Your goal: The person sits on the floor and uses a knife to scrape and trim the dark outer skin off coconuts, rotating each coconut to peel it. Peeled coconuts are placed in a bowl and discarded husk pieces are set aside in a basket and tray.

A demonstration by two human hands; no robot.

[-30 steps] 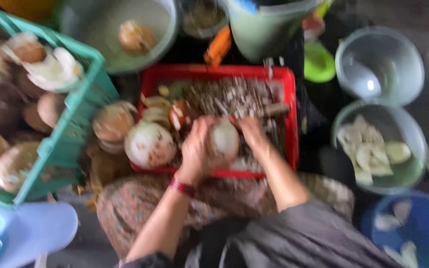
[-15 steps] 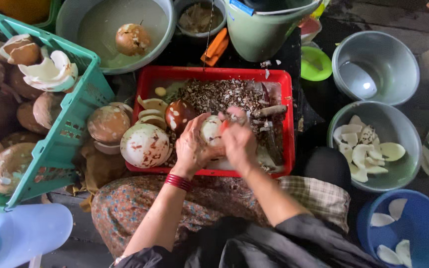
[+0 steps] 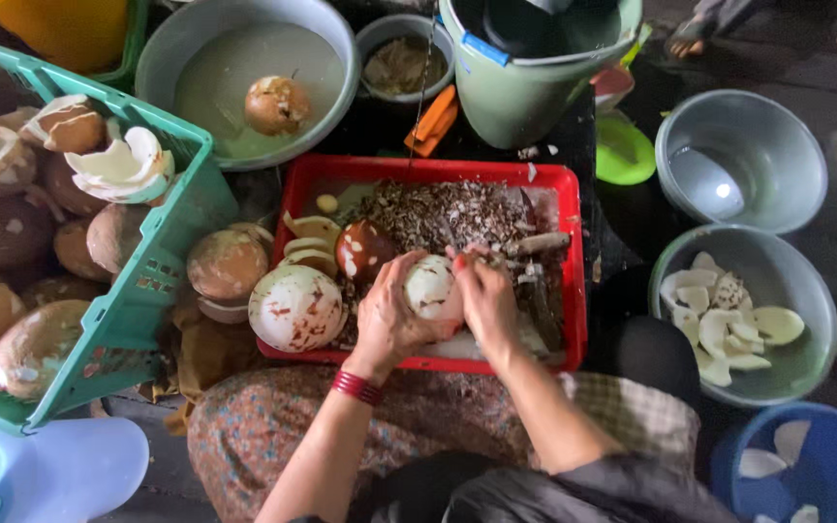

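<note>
My left hand (image 3: 389,315) cups a peeled white coconut piece (image 3: 430,286) from below and the left. My right hand (image 3: 484,295) closes against its right side; I cannot tell whether those fingers also hold a blade. Both hands hover over a red tray (image 3: 573,271) covered in brown peelings (image 3: 438,213). A larger, partly peeled white coconut (image 3: 295,308) sits at the tray's near left corner, and a brown coconut half (image 3: 365,247) lies just behind my left hand. A pale-handled tool (image 3: 540,242) lies in the tray beyond my right hand.
A green crate (image 3: 162,261) of coconut shells stands on the left. Behind the tray are a grey basin (image 3: 244,58) of cloudy water with one coconut (image 3: 276,105) and a green bucket (image 3: 535,97). On the right are an empty metal bowl (image 3: 738,155), a bowl of white pieces (image 3: 796,378) and a blue tub (image 3: 825,465).
The coconut piece has been turned between my hands, which stay over the tray's near edge. The blurred view has steadied and drawn closer.
</note>
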